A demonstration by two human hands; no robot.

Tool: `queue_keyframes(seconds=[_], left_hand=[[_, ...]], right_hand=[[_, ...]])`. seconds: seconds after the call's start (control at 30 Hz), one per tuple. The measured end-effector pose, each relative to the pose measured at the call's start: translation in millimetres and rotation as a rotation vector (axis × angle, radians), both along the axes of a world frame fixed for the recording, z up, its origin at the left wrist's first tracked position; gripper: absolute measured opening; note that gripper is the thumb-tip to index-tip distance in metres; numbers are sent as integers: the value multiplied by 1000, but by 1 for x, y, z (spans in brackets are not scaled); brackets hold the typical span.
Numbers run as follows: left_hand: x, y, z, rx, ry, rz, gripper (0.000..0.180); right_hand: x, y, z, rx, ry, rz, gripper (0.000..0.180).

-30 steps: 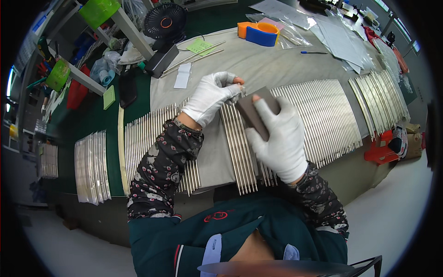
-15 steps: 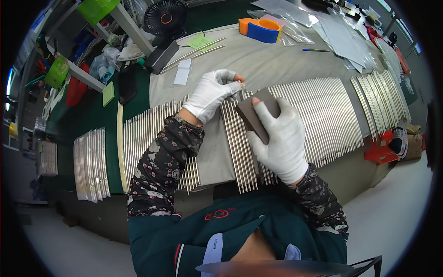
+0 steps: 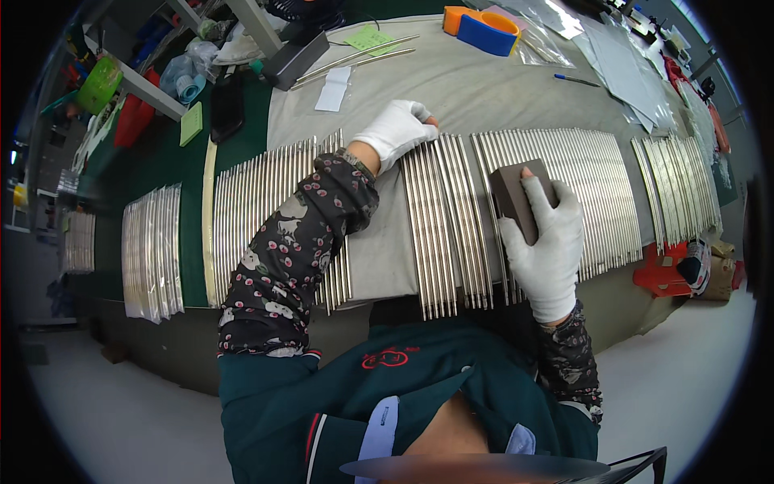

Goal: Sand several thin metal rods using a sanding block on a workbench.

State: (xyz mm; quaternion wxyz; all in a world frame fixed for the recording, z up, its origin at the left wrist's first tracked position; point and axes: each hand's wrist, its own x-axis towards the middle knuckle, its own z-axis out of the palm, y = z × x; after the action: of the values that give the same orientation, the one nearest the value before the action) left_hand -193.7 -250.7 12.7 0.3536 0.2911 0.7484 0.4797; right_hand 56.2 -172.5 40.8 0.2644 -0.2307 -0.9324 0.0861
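White gloves with bare fingertips cover both my hands. My left hand [image 3: 399, 132] is curled at the far ends of a middle group of thin silvery metal rods [image 3: 427, 230]; what its fingertips grip, if anything, is hidden. My right hand [image 3: 550, 256] grips a dark grey-brown rectangular block [image 3: 516, 198], thumb on its near side and a finger over its top. That block rests over the left part of a wide row of rods [image 3: 601, 194]. Beside the first middle group lies a second narrow group of rods [image 3: 466, 218], with a thin gap to the wide row.
More rods [image 3: 258, 210] lie under my left forearm, and bagged rods [image 3: 153, 254] sit further left. Another group [image 3: 681, 189] is at the right. Beyond are a tape dispenser [image 3: 484, 31], a pen [image 3: 576, 80], a dark box [image 3: 297, 60] and a white paper slip [image 3: 333, 89].
My right hand and the block have moved right, away from my left hand. The middle rods now show as two groups. My left hand has shifted slightly toward the far side; the view has shifted too.
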Motion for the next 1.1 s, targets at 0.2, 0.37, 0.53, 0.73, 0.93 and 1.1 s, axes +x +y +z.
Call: queue_keyframes(seconds=[0.2, 0.37, 0.53, 0.73, 0.93, 1.1], left_hand=[[-6, -11, 8, -107, 618, -41, 25], [-20, -35, -5, -263, 568, -166, 25], [-15, -36, -7, -222, 565, -161, 26], [-13, -35, -2, -243, 564, -203, 25], [-8, -37, -2, -203, 482, -133, 25], [9, -46, 30, 53, -144, 1, 24]], right_hand=[[15, -25, 8, -24, -81, 143, 62], [15, -58, 6, -65, -252, 382, 87], [17, -60, 6, -135, -378, 473, 106], [16, -64, 1, -39, -382, 496, 95], [19, -68, -3, -67, -329, 462, 95], [21, -68, -9, -25, -319, 453, 89]])
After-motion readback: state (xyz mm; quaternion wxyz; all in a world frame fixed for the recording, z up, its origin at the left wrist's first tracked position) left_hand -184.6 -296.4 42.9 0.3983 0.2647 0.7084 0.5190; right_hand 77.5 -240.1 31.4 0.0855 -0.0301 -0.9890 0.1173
